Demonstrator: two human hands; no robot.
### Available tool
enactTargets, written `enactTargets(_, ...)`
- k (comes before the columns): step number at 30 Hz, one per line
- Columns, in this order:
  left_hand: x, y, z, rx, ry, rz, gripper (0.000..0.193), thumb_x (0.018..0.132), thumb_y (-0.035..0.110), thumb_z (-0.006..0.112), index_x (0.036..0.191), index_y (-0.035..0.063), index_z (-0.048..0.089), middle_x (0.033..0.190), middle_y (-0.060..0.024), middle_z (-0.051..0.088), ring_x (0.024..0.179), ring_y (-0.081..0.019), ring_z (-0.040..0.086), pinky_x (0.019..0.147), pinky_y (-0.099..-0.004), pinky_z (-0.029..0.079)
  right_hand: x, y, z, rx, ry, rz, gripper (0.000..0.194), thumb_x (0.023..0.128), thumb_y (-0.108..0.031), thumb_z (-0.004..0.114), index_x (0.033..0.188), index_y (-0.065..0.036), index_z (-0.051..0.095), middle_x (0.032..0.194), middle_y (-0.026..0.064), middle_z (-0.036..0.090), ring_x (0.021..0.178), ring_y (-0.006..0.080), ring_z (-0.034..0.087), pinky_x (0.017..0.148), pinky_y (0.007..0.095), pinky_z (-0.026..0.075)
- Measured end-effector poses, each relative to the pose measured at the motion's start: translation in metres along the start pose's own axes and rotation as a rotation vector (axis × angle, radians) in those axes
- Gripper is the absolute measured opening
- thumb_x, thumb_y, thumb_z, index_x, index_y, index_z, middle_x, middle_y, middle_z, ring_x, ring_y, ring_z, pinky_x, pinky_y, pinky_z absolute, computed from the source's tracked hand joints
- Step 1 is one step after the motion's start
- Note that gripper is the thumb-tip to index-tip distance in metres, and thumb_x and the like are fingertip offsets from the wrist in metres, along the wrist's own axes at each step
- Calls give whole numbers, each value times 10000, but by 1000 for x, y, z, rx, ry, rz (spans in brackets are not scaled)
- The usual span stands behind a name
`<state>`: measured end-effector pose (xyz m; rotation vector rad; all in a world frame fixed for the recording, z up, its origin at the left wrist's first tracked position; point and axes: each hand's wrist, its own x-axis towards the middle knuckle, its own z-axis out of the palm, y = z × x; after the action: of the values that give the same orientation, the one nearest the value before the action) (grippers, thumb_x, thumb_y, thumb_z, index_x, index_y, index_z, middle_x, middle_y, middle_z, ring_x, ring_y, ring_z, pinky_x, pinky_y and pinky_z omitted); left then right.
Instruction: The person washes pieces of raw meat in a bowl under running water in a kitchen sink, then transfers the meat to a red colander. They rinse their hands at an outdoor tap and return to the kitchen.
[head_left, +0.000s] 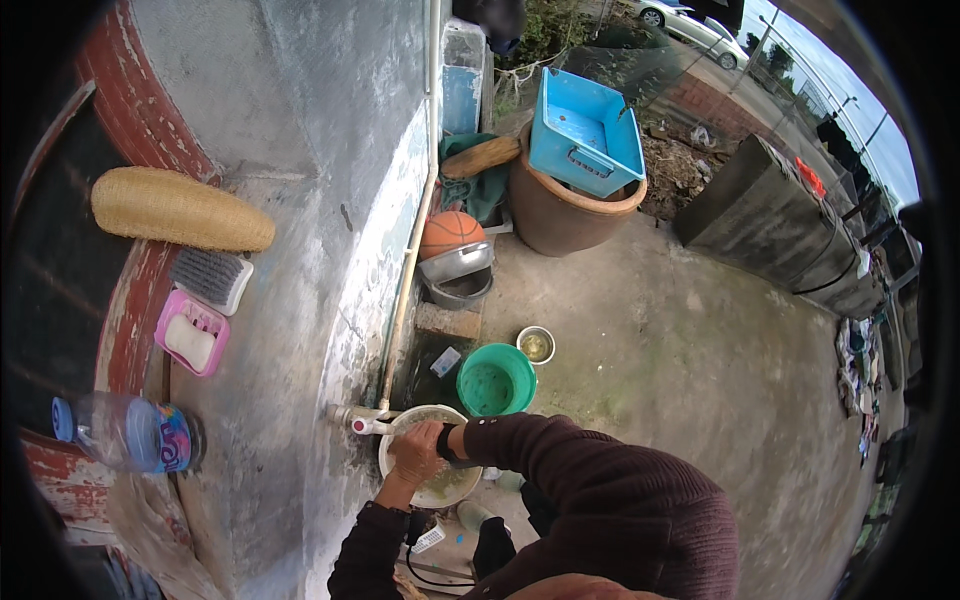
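Observation:
My left hand (412, 459) and my right hand (430, 433) meet over a pale round basin (439, 497), close to the spout of a wall tap (369, 426). The hands overlap, and whether anything is between them is hidden. A dark band circles my right wrist. Murky, yellowish contents show in the basin below. A green plastic bucket (495, 381) stands just beyond the basin, with a small metal bowl (535, 346) holding yellowish liquid beside it. A small pale packet or box (445, 361) lies left of the bucket.
On the ledge at left are a loofah-like roll (180, 210), a scrub brush (210, 277), a pink soap dish (219, 358) and a plastic bottle (120, 431). Ahead are a basketball (452, 234), a metal basin (459, 261) and a clay pot (555, 217) bearing a blue crate (589, 131).

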<state>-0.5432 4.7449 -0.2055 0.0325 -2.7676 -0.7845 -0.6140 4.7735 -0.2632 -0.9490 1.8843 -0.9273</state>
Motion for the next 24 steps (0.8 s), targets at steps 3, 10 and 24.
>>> enactTargets(3,-3,-8,-5,-140,171,-188,497,567,215,792,992,79,571,853,-136,639,781,-337,632,676,-416,511,12,8,0,481,-199,198,221,912,-240,509,965,-51,611,840,69,659,730,208,633,654,313,525)
enactTargets(10,-5,-11,-15,-79,-47,-16,614,533,176,802,1077,76,537,956,-140,619,828,-326,628,678,-425,511,11,7,14,1103,-444,331,213,907,-240,525,972,-56,611,843,67,657,744,207,635,660,319,525)
enactTargets(24,-14,-28,-15,-313,-27,-290,494,625,270,761,1027,45,583,844,-124,629,710,-287,626,656,-393,518,15,7,5,161,-89,202,203,898,-240,559,986,-65,611,850,65,654,773,206,638,674,331,524)
